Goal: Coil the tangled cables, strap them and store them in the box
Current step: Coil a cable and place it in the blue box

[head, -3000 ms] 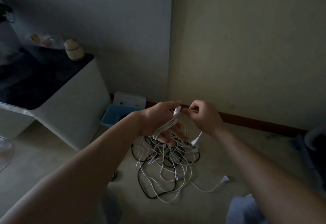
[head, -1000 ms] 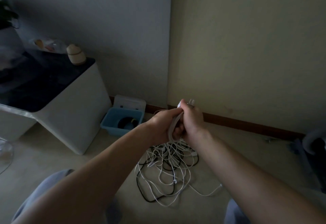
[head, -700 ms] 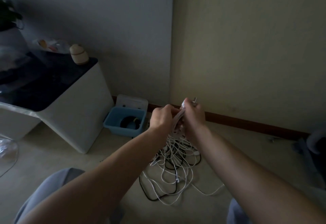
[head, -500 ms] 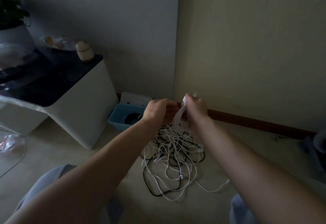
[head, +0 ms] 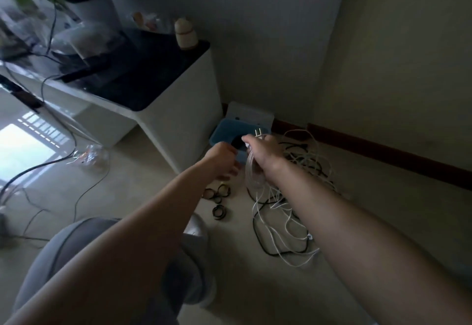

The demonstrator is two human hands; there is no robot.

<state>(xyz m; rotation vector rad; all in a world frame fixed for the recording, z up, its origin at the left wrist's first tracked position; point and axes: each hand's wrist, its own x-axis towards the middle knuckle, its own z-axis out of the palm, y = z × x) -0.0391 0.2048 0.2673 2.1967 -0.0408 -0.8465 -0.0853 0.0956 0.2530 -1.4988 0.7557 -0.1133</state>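
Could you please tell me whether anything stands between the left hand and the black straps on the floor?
Nothing visible does. The left hand hangs close to the black straps, with only air between them. The right hand holds the coiled white cable off to one side, and the tangled cables lie beyond it.

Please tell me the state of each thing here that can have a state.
Coiled white cable, gripped in the right hand, not yet strapped.
Left hand, blurred, grip unclear.
Blue box, open, lid standing behind it.
Straps, loose on the floor.
Other cables, tangled on the floor.
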